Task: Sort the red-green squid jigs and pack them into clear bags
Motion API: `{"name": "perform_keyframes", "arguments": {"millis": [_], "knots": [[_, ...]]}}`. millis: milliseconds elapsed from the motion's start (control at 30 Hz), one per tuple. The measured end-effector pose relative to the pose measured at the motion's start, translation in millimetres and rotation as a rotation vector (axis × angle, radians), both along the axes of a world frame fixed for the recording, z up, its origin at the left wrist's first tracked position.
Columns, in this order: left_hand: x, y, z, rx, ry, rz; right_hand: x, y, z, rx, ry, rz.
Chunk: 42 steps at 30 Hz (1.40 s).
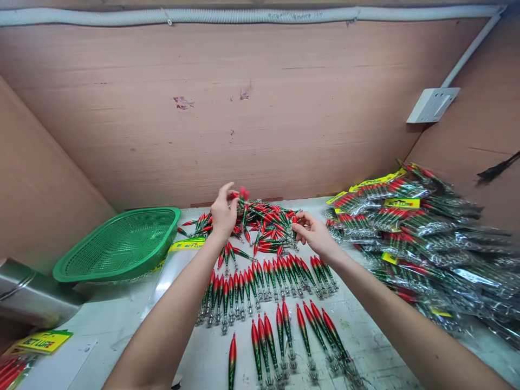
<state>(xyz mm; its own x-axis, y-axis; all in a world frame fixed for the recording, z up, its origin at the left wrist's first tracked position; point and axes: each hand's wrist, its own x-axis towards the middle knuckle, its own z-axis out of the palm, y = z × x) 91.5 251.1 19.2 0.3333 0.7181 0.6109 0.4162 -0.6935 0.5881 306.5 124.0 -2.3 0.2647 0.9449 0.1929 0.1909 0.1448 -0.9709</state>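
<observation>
Both hands are at the far side of the table, over a loose heap of red and green fishing lures (268,225). My left hand (225,210) has its fingers closed on red-tipped lures, slightly blurred, above the heap's left part. At the heap's right edge, my right hand (309,230) pinches a lure by its red end. Nearer to me, lures lie side by side in a long row (239,287), red ends away from me. A sparser row of lures (284,336) is closest, with a single lure (232,360) at its left.
A green basket (122,244) stands at the left beside a metal cylinder (36,295). Yellow-labelled packaging (44,341) lies at the lower left, clear bags (174,265) by my left forearm. Bagged lures (418,233) are piled at the right. A wall stands behind.
</observation>
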Motion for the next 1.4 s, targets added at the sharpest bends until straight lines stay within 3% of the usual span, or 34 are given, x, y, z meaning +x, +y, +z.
{"name": "perform_keyframes", "arguments": {"millis": [200,433,567,733,900,1000,1133,1400], "knots": [[-12,11,4.4,-0.081,-0.197,0.019,1,-1,2.7,0.024,0.036,-0.012],[-19,-1,1.7,-0.254,-0.550,0.017,-3,-8,5.5,0.053,0.077,-0.008],[-17,-27,13.5,-0.426,-0.705,-0.107,-5,-13,14.6,0.063,0.114,0.019],[-15,-79,21.7,-0.630,-0.812,-0.254,-10,-27,26.0,0.047,0.147,0.066],[-17,-122,18.2,-0.776,-0.890,-0.296,-25,-69,29.1,-0.023,0.108,0.160],[-17,-142,15.6,-0.860,-0.959,-0.292,-38,-100,29.4,-0.015,-0.084,0.194],[-17,-163,16.5,-0.882,-0.976,-0.290,-52,-125,25.5,0.084,-0.385,0.069],[-14,-186,25.9,-0.822,-0.959,-0.329,-63,-135,18.6,0.229,-0.360,0.006]]}}
